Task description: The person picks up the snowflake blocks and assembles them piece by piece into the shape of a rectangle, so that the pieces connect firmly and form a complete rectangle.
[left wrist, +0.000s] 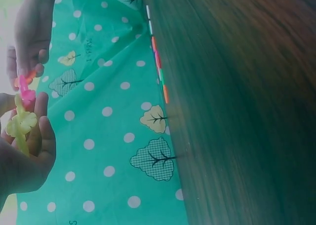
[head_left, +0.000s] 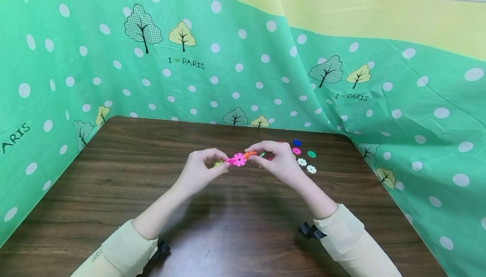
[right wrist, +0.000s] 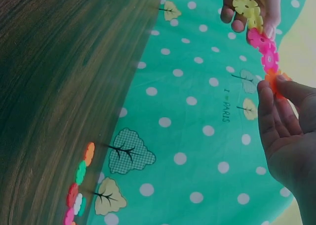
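Observation:
Above the table, a chain of notched plastic snowflake discs stretches between both hands. Its pink disc (head_left: 239, 159) faces the head view, and a second pink piece sits beside it. My left hand (head_left: 201, 170) pinches the chain at the pink part, with yellow discs (left wrist: 22, 122) hanging into the palm. An orange disc (right wrist: 278, 82) at the other end is pinched between thumb and fingers of my right hand (head_left: 279, 161). In the right wrist view the orange disc meets the pink one; how deep the notches sit together cannot be told.
Loose discs lie on the brown wooden table (head_left: 159, 142) behind and right of the right hand: blue (head_left: 297, 142), green (head_left: 311, 154), pink (head_left: 296, 151) and white (head_left: 311, 169) among them. A green dotted cloth (head_left: 212, 66) hangs around the table's back and sides.

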The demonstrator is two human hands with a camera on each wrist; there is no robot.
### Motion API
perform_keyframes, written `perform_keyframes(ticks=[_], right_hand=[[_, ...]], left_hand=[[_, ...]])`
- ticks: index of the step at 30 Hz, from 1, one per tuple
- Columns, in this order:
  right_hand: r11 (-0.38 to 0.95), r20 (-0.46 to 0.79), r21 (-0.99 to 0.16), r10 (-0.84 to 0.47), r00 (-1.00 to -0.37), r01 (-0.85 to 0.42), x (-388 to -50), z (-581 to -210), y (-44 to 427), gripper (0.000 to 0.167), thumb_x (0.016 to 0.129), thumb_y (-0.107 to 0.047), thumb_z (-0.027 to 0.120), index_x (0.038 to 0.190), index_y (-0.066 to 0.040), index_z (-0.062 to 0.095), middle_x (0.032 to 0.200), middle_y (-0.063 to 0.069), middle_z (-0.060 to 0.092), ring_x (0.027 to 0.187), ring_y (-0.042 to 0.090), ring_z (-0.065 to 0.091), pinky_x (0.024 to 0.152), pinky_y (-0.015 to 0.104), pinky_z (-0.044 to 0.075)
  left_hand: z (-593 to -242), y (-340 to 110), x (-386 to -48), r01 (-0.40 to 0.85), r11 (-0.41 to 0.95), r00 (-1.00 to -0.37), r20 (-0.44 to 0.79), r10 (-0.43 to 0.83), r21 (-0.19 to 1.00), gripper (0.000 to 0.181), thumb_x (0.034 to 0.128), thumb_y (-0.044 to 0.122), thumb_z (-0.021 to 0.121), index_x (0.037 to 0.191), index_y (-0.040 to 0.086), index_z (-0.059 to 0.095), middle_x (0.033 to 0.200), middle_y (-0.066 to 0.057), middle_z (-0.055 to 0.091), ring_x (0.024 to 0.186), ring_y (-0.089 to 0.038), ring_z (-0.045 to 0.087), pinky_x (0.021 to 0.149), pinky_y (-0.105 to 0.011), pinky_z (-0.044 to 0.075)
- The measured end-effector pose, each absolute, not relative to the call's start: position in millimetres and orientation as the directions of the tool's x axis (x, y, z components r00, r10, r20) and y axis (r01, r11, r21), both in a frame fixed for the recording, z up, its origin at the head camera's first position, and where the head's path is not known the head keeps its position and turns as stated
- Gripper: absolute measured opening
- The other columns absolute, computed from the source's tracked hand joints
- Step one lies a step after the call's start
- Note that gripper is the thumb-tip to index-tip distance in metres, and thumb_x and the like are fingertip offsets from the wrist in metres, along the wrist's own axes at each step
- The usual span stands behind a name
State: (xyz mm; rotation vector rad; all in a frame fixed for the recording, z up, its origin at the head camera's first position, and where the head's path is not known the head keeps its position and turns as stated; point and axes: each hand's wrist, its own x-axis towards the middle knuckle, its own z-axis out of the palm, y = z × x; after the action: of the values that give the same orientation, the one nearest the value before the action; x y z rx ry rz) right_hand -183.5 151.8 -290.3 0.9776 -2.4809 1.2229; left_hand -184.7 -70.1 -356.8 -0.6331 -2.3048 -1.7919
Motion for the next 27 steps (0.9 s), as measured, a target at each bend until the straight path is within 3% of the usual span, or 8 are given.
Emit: perform_keyframes(ticks=[6, 14, 19, 22, 27], right_hand=[[0.435, 0.472, -0.606, -0.477, -0.741, -0.666, -185.8, -296.7, 151.1, 0.018, 0.076, 0.001, 0.075, 0.094, -0.001, 0.071, 0.085, 0.009, 0.071, 0.058, 0.018, 0.062, 0.054, 0.024, 0.051], [0.405, 0.461, -0.644, -0.471, -0.752, -0.648, -183.7, -299.6, 148.5, 0.017, 0.075, 0.004, 0.075, 0.091, 0.000, 0.072, 0.079, 0.009, 0.071, 0.059, 0.010, 0.062, 0.055, 0.028, 0.053], [0.400, 0.470, -0.642, -0.468, -0.748, -0.654, -181.6, -299.5, 145.5, 0.016, 0.075, 0.004, 0.074, 0.090, 0.000, 0.072, 0.078, 0.009, 0.071, 0.060, 0.022, 0.064, 0.056, 0.027, 0.053], [0.396, 0.483, -0.632, -0.472, -0.738, -0.667, -181.5, -298.8, 145.0, 0.016, 0.075, 0.004, 0.074, 0.090, 0.000, 0.071, 0.078, 0.010, 0.071, 0.061, 0.025, 0.064, 0.057, 0.026, 0.053], [0.423, 0.509, -0.589, -0.467, -0.723, -0.688, -184.3, -298.0, 146.5, 0.018, 0.074, 0.003, 0.076, 0.091, 0.000, 0.072, 0.084, 0.011, 0.072, 0.059, 0.016, 0.061, 0.054, 0.022, 0.050]], left_hand=[[-356.1, -68.7, -184.1, 0.431, 0.214, -0.893, 0.380, 0.243, 0.877, 0.008, 0.0802, 0.013, 0.075, 0.087, 0.016, 0.073, 0.076, 0.002, 0.071, 0.065, -0.014, 0.065, 0.049, -0.021, 0.043], [-356.8, -69.6, -183.8, 0.459, 0.204, -0.882, 0.417, 0.220, 0.865, 0.008, 0.0792, 0.013, 0.076, 0.086, 0.015, 0.075, 0.077, 0.004, 0.072, 0.065, -0.020, 0.066, 0.050, -0.022, 0.046], [-357.3, -71.1, -184.6, 0.470, 0.216, -0.879, 0.432, 0.202, 0.856, 0.008, 0.0787, 0.014, 0.077, 0.087, 0.016, 0.075, 0.077, 0.005, 0.072, 0.060, -0.013, 0.060, 0.047, -0.021, 0.041], [-357.7, -71.2, -184.9, 0.462, 0.213, -0.883, 0.424, 0.201, 0.861, 0.009, 0.0787, 0.014, 0.077, 0.087, 0.016, 0.075, 0.077, 0.004, 0.071, 0.059, -0.015, 0.058, 0.046, -0.022, 0.039], [-356.8, -70.2, -184.7, 0.459, 0.226, -0.884, 0.415, 0.218, 0.859, 0.011, 0.0778, 0.014, 0.077, 0.088, 0.017, 0.075, 0.080, 0.004, 0.071, 0.062, -0.017, 0.057, 0.050, -0.024, 0.046]])
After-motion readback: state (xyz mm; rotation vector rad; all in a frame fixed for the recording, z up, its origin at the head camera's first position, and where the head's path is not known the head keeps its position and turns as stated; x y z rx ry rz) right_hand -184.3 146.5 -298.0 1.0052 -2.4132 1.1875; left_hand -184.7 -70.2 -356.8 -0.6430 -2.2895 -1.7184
